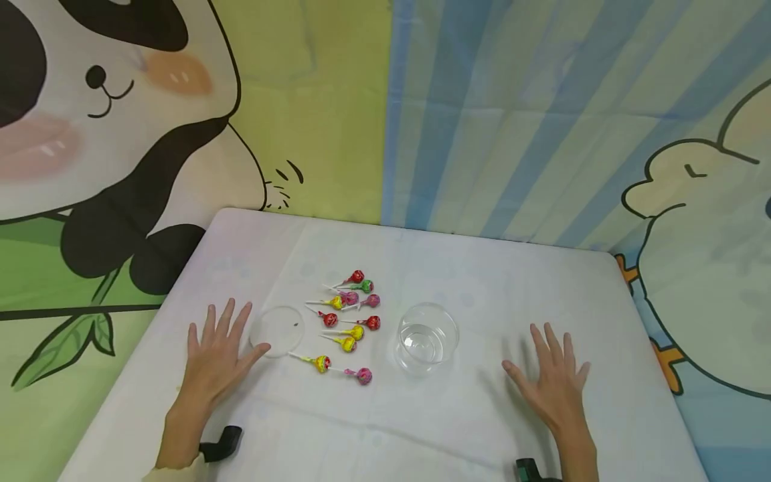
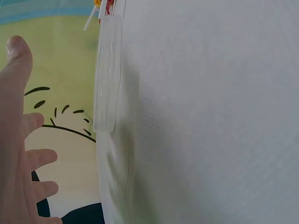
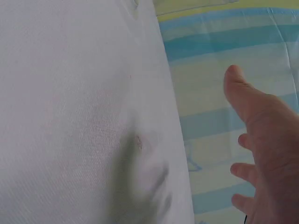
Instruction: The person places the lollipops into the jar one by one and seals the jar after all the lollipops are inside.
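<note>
Both hands lie flat on the white table (image 1: 470, 268) with fingers spread and hold nothing. My left hand (image 1: 215, 351) rests at the left, its thumb tip beside a clear round lid (image 1: 278, 331), which shows edge-on as the lid (image 2: 107, 74) in the left wrist view next to the left hand (image 2: 21, 154). My right hand (image 1: 554, 381) rests at the right, apart from a clear glass bowl (image 1: 426, 338). Several wrapped lollipops (image 1: 349, 314) in red, yellow, pink and green lie between lid and bowl. The right hand (image 3: 266, 149) hovers close over the cloth.
A cartoon backdrop with a panda (image 1: 108, 134) and blue stripes (image 1: 512, 120) hangs behind the table. The table's far edge (image 1: 421, 231) meets it. Black wrist mounts (image 1: 221, 443) show at the bottom.
</note>
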The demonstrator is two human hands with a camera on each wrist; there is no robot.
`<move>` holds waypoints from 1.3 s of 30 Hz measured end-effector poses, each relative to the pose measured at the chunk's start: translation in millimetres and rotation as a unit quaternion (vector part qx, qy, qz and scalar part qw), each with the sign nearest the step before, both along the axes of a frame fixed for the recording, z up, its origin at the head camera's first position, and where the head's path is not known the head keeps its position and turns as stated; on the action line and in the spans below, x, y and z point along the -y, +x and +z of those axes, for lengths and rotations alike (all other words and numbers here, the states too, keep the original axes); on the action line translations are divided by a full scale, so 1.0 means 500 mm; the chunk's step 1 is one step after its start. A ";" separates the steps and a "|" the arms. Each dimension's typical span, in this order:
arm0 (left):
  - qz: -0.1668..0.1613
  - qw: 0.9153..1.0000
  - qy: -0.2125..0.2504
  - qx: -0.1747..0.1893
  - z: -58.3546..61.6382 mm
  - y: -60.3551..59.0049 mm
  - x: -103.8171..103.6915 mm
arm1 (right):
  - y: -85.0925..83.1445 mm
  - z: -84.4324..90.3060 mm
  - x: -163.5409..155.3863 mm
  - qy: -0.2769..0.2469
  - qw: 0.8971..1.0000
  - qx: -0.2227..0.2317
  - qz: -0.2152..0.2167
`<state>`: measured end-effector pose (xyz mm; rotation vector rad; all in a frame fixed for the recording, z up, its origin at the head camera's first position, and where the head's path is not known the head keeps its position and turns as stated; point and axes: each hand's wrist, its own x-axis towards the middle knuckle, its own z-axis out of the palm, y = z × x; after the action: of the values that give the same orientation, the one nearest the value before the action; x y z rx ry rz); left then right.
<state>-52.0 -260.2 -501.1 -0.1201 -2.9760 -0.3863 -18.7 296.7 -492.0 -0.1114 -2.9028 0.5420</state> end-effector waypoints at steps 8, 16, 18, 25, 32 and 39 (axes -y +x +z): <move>0.000 0.996 0.043 -0.084 0.000 -0.006 -0.010 | 0.002 -0.006 0.054 -0.162 0.980 -0.055 0.105; -0.008 0.993 0.057 -0.105 0.007 -0.013 -0.021 | -0.004 -0.009 0.121 -0.364 0.914 -0.040 0.174; -0.008 0.993 0.062 -0.105 0.008 -0.012 -0.024 | -0.005 -0.009 0.135 -0.385 0.904 -0.026 0.185; -0.041 0.985 0.132 -0.108 -0.006 -0.004 -0.045 | -0.012 -0.027 0.181 -0.417 0.887 -0.012 0.197; -0.065 0.983 0.144 -0.099 0.011 -0.028 -0.056 | -0.027 -0.033 0.212 -0.396 0.904 0.008 0.160; -0.099 0.984 0.129 -0.074 0.022 -0.078 -0.069 | -0.036 -0.027 0.232 -0.422 0.894 0.025 0.150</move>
<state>-90.9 -225.6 -490.1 -0.3985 -2.7469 -0.7467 -36.7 180.8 -505.4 0.2173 -2.5043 1.8312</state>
